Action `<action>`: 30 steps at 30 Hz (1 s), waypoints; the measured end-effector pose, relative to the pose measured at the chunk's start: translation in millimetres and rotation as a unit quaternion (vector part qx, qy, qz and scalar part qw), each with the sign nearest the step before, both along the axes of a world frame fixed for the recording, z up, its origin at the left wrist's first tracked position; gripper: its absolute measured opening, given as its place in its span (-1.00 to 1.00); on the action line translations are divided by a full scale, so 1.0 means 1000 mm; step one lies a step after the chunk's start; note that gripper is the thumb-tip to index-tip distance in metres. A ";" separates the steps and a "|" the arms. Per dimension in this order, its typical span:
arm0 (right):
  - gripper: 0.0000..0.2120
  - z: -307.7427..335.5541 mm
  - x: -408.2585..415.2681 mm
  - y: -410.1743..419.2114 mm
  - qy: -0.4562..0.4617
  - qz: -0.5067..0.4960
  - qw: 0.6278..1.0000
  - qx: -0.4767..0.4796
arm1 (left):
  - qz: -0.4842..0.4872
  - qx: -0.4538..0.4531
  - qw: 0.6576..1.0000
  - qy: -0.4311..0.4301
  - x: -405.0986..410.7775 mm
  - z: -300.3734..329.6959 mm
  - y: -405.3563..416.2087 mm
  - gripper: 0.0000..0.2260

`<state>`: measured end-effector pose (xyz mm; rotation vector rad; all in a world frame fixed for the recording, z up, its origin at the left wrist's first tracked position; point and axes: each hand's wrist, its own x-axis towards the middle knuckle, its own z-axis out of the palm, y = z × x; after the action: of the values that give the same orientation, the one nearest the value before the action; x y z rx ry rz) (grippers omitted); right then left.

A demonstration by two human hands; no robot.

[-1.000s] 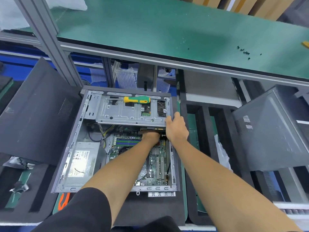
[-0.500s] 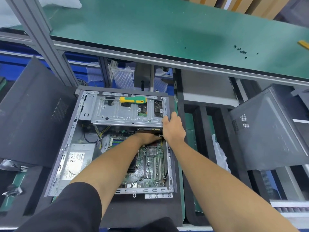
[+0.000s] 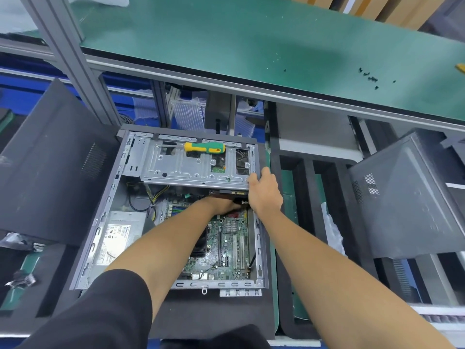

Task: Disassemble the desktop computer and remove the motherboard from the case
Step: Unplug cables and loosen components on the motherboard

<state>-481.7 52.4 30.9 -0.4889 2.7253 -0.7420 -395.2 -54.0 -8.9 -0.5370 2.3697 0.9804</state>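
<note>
An open grey computer case (image 3: 100,222) lies flat below me. Its green motherboard (image 3: 226,248) sits in the right half. A silver drive cage (image 3: 181,165) spans the far end, with a green-and-yellow screwdriver (image 3: 205,147) lying on it. My right hand (image 3: 264,192) grips the cage's near right corner at the case wall. My left hand (image 3: 221,205) reaches under the cage's edge near a dark drive; its fingers are hidden there. A silver power supply (image 3: 120,235) fills the near left corner.
A black side panel (image 3: 50,159) leans at the left and another dark case (image 3: 407,197) stands at the right. A green workbench (image 3: 251,46) with several small black screws (image 3: 370,76) runs above. Black foam (image 3: 208,316) lies under the case.
The view has shifted slightly. My right hand has slid a little up along the cage corner. My left hand stays under the cage's edge.
</note>
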 end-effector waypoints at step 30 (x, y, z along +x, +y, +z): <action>-0.77 -0.001 0.000 0.000 0.006 -0.005 1.000 0.003 | 0.052 -0.060 0.993 0.084 -0.005 -0.021 0.005 -0.50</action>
<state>-482.0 52.3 29.7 -0.4796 2.7435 -0.7344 -400.7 -48.7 -29.9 -0.6514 2.5864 0.9654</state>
